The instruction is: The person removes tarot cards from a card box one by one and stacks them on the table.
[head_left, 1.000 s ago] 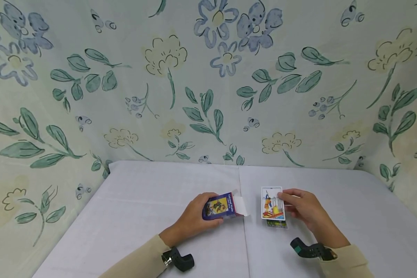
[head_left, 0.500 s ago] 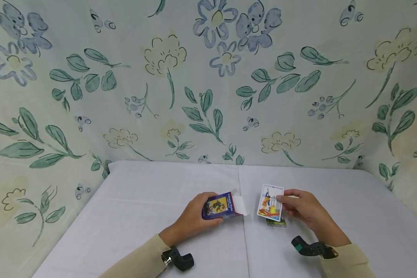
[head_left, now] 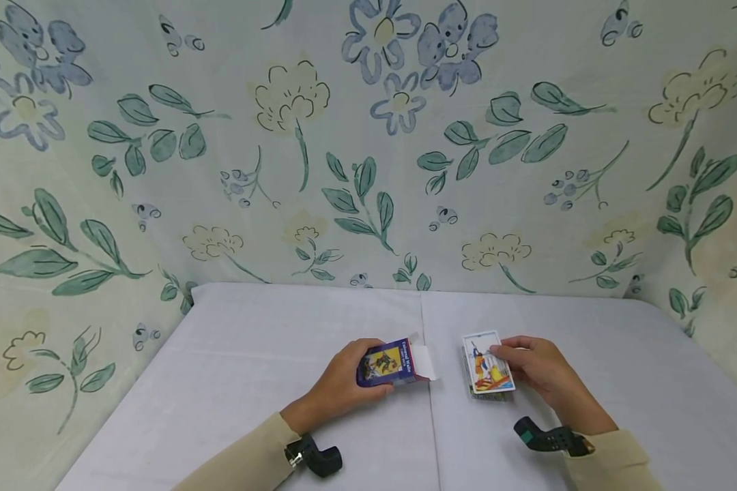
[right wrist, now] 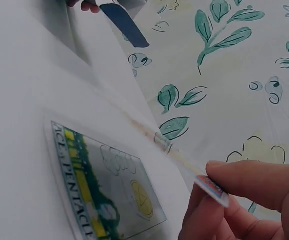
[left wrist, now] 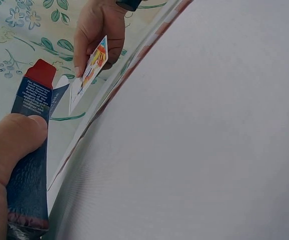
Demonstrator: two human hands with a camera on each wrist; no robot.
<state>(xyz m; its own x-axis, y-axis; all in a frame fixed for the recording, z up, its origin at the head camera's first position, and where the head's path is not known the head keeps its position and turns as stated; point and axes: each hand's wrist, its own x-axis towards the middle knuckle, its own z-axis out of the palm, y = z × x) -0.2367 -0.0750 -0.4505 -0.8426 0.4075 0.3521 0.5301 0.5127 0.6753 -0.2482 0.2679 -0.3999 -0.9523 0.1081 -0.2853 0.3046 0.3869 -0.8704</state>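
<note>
My left hand (head_left: 338,382) grips a blue card box (head_left: 382,365) with a picture on its front; its end flap (head_left: 424,361) hangs open toward the right. In the left wrist view the thumb lies on the box's narrow printed side (left wrist: 30,150). My right hand (head_left: 543,372) pinches a tarot card (head_left: 488,361) by its right edge, thumb on top. That card is held above another card (right wrist: 109,190) lying on the table, whose visible letters read "ACE" and "PENTACLE". From the head view, the held card covers most of the lower one.
A white cloth (head_left: 252,341) covers the table, with a crease (head_left: 431,423) running down its middle. Behind it hangs a floral curtain (head_left: 368,170). Each wrist wears a black camera mount (head_left: 314,457).
The held card first tilts and shifts left, then swings back right and turns over the lower card, covering more of it. My left hand and the box stay nearly still.
</note>
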